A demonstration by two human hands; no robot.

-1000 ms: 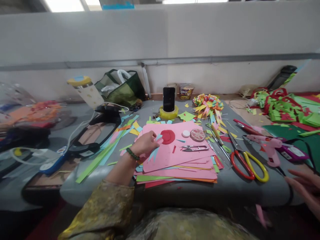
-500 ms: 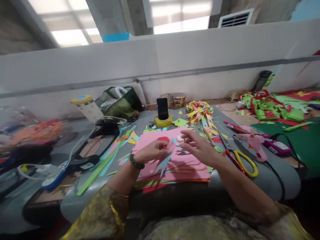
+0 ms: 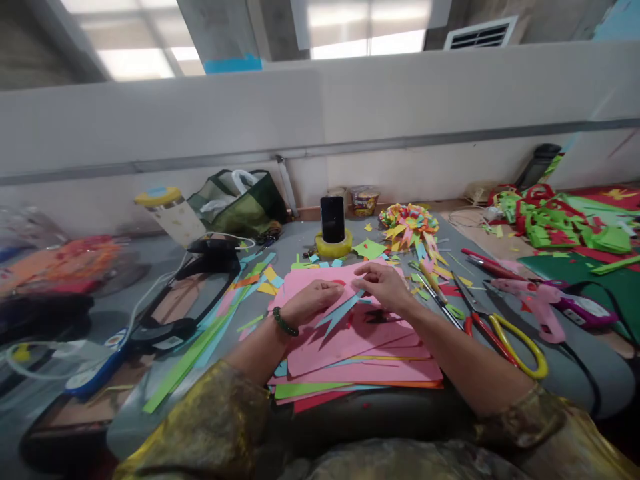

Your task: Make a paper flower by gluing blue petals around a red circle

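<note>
Over a stack of pink sheets [image 3: 320, 357], my left hand [image 3: 314, 300] pinches a small pink paper piece, its wrist wearing a dark green bead bracelet. My right hand [image 3: 383, 285] has its thumb and fingers together at the upper end of a light blue paper strip [image 3: 340, 312] with pointed tails. The strip slants down between the hands. Something red shows at the left fingertips. Small dark snips [image 3: 377, 316] lie on the pink sheets under my right hand.
Right: red-and-yellow-handled scissors [image 3: 505, 337], a pink glue gun [image 3: 537, 307] with its cable. Left: green strips [image 3: 195, 350], a black stand [image 3: 175, 330]. Behind: a phone [image 3: 333, 219] in a yellow tape roll [image 3: 334, 245], a colourful paper bundle [image 3: 410, 223], paper scraps.
My right hand has closed from spread fingers onto the blue strip. Both hands are now nearer each other. The view has shifted slightly.
</note>
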